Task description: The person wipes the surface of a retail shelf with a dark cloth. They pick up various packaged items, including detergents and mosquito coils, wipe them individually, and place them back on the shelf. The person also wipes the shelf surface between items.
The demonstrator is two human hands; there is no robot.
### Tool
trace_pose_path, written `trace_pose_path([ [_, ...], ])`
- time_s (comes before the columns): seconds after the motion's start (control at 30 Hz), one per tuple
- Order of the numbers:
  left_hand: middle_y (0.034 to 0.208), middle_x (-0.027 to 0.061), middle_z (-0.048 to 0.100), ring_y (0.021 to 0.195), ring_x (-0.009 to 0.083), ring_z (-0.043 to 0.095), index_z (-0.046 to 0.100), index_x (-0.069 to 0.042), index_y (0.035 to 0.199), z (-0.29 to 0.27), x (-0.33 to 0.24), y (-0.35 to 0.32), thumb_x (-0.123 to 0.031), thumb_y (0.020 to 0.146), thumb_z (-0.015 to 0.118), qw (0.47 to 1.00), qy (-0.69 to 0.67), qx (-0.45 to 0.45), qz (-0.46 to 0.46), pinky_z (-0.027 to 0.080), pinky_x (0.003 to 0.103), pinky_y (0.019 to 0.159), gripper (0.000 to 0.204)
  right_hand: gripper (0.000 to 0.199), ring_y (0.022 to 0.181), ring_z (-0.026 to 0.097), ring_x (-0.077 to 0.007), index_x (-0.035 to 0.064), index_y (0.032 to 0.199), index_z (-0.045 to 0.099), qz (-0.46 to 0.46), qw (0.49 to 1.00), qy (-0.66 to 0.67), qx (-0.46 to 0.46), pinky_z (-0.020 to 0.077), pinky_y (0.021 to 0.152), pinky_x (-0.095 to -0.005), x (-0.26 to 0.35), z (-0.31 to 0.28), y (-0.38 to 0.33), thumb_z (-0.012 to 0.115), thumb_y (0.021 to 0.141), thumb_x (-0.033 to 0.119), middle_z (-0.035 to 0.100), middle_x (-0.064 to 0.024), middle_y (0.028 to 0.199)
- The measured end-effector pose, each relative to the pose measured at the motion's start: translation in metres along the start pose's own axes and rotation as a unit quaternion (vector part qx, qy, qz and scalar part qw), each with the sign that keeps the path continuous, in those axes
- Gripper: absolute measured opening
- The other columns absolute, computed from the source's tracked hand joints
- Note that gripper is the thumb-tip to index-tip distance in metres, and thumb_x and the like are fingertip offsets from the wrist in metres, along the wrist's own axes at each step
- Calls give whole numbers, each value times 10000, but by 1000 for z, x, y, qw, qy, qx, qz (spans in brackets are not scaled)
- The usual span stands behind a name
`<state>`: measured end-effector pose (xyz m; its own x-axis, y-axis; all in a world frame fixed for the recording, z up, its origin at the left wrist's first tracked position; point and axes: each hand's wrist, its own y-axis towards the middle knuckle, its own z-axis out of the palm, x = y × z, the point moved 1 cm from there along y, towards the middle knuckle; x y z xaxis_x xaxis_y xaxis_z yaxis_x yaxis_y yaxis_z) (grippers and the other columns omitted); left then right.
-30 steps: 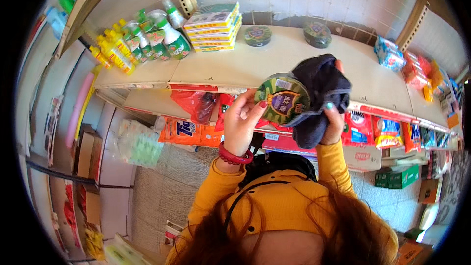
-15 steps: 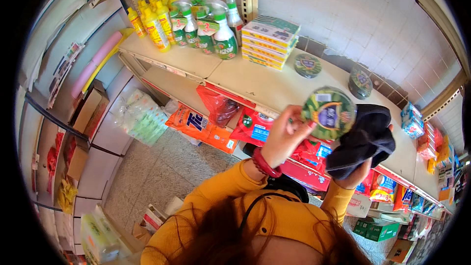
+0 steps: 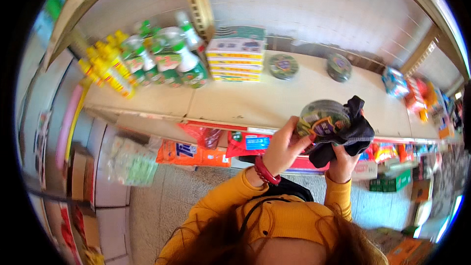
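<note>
Head view, left hand [image 3: 283, 145] gripping container [image 3: 321, 117] (round)

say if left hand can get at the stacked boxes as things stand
Probably not without letting go: the left hand holds the round camouflage container, though nothing seems to block the boxes.

Left grip [image 3: 283, 146] near right grip [image 3: 342, 163], both seemingly curled

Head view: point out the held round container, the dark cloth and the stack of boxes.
Held round container [image 3: 321, 118], head view: its patterned face.
Dark cloth [image 3: 355, 135], head view: its bunched folds.
Stack of boxes [image 3: 236, 63], head view: its front side.
</note>
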<state>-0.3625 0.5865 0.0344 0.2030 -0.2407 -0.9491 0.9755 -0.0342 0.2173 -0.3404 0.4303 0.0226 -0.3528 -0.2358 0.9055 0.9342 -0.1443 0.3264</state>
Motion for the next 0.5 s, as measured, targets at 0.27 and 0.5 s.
trace_pose_path([
  [0.27,756,134,589,649,240,629,455,10,996,-2,18,131,-242,847,578,980,-117,36,-155,547,353,591,317,419,1014,524,-215,16,1204,438,-104,973,48,-198,441,876,-340,46,-108,-2,579,810,35,528,-99,1126],
  [0.5,791,181,579,687,270,624,488,24,1038,33,71,244,-307,844,571,962,-3,-15,-273,547,358,605,392,424,998,531,-211,27,1204,441,-72,968,43,-235,443,874,-344,45,-174,-1,588,807,50,525,-99,1130],
])
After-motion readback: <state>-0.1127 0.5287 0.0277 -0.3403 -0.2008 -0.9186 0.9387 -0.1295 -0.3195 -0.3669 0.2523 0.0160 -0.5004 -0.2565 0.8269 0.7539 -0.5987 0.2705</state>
